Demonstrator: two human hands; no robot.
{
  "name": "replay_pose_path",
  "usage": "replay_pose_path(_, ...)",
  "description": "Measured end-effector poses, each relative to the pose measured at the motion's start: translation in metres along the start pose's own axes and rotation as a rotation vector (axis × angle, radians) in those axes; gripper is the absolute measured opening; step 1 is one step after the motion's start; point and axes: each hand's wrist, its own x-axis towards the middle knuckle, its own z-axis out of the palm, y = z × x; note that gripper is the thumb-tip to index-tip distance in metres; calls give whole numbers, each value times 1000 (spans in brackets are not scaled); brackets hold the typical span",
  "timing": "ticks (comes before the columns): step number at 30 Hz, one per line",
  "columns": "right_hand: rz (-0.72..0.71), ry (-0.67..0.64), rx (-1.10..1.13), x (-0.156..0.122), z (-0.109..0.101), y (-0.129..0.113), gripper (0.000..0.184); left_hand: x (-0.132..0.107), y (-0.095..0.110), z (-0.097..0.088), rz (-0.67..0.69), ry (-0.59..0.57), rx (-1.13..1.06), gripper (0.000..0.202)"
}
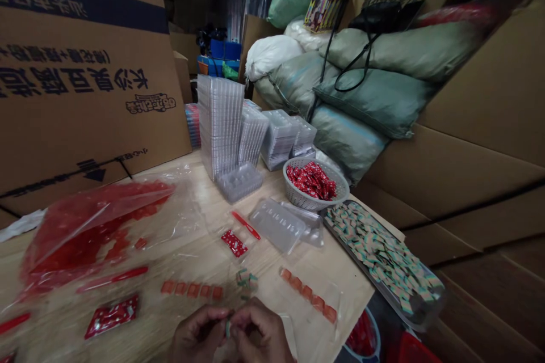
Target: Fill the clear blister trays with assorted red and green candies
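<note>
At the bottom edge, my left hand point(196, 333) and my right hand point(263, 330) meet, fingertips pinched together. Between them shows the edge of a small green-and-beige striped piece point(227, 329); the rest is hidden by my fingers. Just beyond lie a few similar loose striped pieces point(246, 279). To the left of these is a row of orange square pieces point(193, 289) in a clear tray. Another such orange row point(307, 293) sits in a clear tray to the right. A red patterned packet point(112, 316) lies left of my left hand.
A clear bag of red-orange pieces point(97, 227) lies left. Stacked clear plastic trays point(219, 125) stand at the back. A basket point(300, 195) holds red packets. A dark tray point(419, 323) of striped pieces projects past the table's right edge. Large cartons point(85, 119) and sacks point(370, 96) surround the table.
</note>
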Motion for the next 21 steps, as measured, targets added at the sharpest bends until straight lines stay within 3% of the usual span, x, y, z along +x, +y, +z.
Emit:
replay_pose_path(3, 55, -43, -74, 3, 2, -8, 9, -2, 10, 0, 25, -60, 41, 30)
replay_pose_path(5, 101, -95, -122, 11, -1, -11, 10, -4, 15, -1, 33, -35, 26, 28)
replay_pose_path(10, 221, -4, -735, 50, -12, -5, 11, -11, 19, -6, 78, 150, -43, 30)
replay_pose_path(12, 245, -27, -855, 62, -14, -1, 9, -16, 20, -8, 97, 177, -42, 35)
replay_pose_path(17, 121, -124, -713, 53, -16, -18, 15, -22, 22, -15, 145, 142, 12, 35)
replay_pose_path(21, 54, -417, -306, 26, -8, -47, 11, -22, 22, -23, 133, -58, -11, 29)
